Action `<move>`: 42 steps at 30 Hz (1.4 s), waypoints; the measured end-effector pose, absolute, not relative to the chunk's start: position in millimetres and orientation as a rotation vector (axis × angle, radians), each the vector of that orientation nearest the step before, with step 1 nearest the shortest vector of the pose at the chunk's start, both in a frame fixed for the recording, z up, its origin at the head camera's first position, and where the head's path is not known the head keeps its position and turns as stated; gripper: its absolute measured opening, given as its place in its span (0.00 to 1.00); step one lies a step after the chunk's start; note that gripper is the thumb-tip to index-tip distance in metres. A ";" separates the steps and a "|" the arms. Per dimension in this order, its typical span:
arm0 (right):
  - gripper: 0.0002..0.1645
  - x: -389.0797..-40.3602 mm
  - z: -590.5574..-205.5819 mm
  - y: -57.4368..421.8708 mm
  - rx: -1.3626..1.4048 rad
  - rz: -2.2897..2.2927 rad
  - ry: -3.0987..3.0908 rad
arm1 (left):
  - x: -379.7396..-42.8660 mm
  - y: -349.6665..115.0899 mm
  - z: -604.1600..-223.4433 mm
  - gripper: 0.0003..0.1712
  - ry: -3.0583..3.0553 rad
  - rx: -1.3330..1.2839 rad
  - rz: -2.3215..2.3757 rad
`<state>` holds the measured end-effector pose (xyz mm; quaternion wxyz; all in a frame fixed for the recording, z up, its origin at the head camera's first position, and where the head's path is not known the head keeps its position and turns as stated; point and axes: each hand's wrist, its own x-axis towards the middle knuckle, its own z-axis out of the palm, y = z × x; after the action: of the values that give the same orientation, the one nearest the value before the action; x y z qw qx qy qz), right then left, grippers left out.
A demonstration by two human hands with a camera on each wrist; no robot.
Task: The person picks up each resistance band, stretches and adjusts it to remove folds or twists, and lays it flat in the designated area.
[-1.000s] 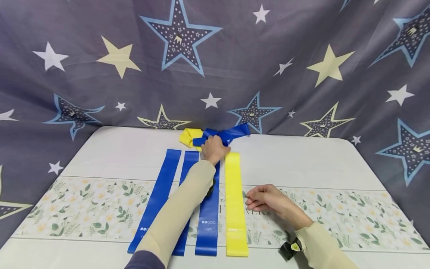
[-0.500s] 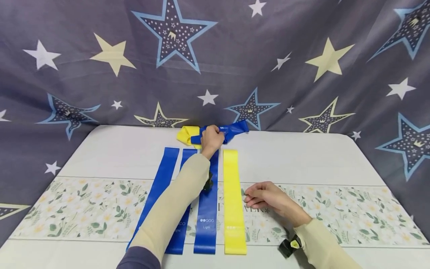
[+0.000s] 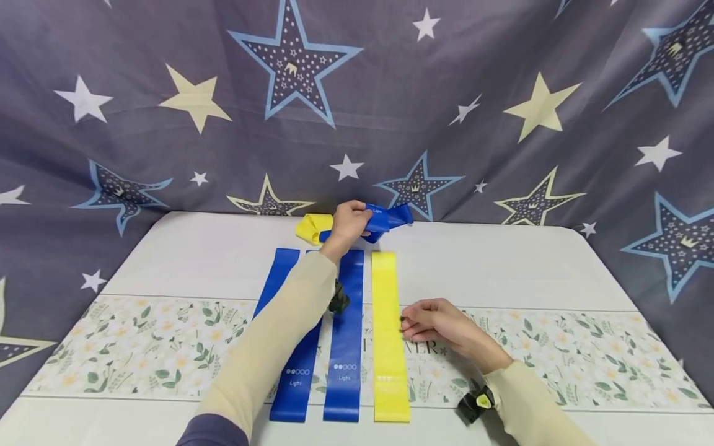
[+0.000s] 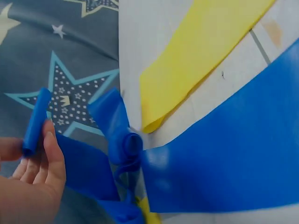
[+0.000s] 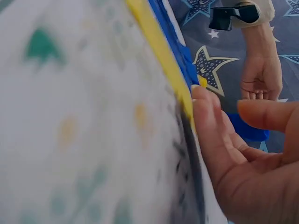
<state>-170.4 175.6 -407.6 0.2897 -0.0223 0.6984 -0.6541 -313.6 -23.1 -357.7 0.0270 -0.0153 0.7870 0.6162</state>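
At the back of the table, my left hand pinches a blue resistance band printed "Light". Its pinched edge, raised and curled, shows between thumb and fingers in the left wrist view. Below it lies a tangle of more blue band and a yellow band. Nearer me, three blue bands and one yellow band lie flat side by side; my left sleeve hides part of the left ones. My right hand, fingers loosely bent and holding nothing, is just right of the flat yellow band.
A white table with a floral printed strip bears everything. Behind it hangs a dark star-patterned cloth, close to the tangled bands. A black wrist camera sits at my right sleeve.
My left hand has taken hold of a blue band in the tangle and lifted part of it, with its printed face turned up. The right hand stays nearly still.
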 end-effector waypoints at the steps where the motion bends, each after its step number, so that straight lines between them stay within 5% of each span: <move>1: 0.22 -171.8 -406.5 172.8 -0.055 -1.780 1.845 | -312.6 -23.8 -355.9 0.19 2.421 -0.033 1.902; 27: 0.35 -219.1 -348.4 116.6 -0.199 -2.425 1.182 | -275.3 -25.2 -288.2 0.20 2.270 0.282 1.966; 42: 0.31 -214.2 -323.4 144.3 -0.254 -2.676 0.766 | -221.5 -26.4 -279.6 0.19 2.136 0.380 1.869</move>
<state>-214.2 144.3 -323.4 0.1724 -0.0896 0.2700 -0.9431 -221.5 -26.4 -279.6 0.1385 0.1314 0.7388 0.6463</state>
